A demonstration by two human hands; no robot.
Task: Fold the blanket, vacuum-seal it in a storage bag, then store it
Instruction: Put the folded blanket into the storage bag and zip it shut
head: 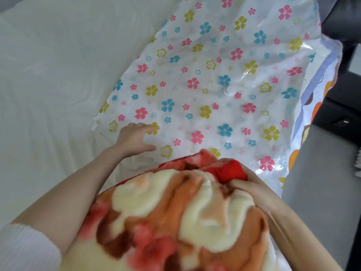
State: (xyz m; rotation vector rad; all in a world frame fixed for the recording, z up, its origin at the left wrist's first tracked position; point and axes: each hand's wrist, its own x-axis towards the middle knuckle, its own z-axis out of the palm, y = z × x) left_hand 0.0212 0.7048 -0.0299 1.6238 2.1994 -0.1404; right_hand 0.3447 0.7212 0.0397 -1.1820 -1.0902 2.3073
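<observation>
A clear storage bag (pixel 214 75) printed with pink, blue and yellow flowers lies flat across the white bed, its white round valve (pixel 229 91) near the middle. A folded fleece blanket (pixel 175 212) in cream, orange, brown and red fills the lower middle of the view, its front end over the bag's near edge. My left hand (pixel 134 137) lies with spread fingers on the bag's near left corner. My right hand (pixel 252 186) grips the blanket's right front side, thumb dug into the red fold.
The white bed sheet (pixel 48 85) stretches to the left of the bag. The bag's coloured edge strip (pixel 316 90) hangs over the bed's right side. A grey floor (pixel 322 182) and dark furniture (pixel 343 106) lie to the right.
</observation>
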